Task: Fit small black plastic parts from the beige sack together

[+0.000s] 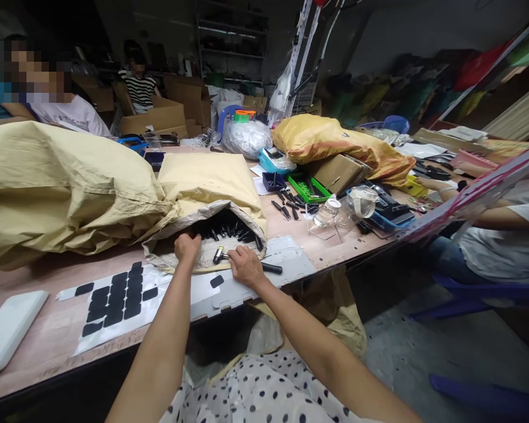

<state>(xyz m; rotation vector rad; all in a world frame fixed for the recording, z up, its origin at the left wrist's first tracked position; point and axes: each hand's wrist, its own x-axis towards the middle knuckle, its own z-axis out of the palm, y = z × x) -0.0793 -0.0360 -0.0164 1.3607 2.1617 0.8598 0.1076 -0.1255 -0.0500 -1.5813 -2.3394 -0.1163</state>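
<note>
A pale yellow sack (211, 176) lies on the table with its mouth facing me, and several black parts with pointed tips (223, 228) show inside. My left hand (188, 247) is at the left of that opening, its fingers curled closed; what they hold is hidden in the dark. My right hand (245, 264) grips a small mallet (272, 268) in front of the sack mouth. The mallet's head, with a pale yellowish face, points left, and its black handle end sticks out to the right beneath my wrist. A grey-white board (291, 256) lies below.
Black rounded pads (127, 294) lie on a white sheet at left, near a white case (13, 329). A larger yellow sack (62, 194) bulges behind. Right are a green tray (308, 188), a clear jar (327, 212) and loose black parts (286, 210). Other people sit around the table.
</note>
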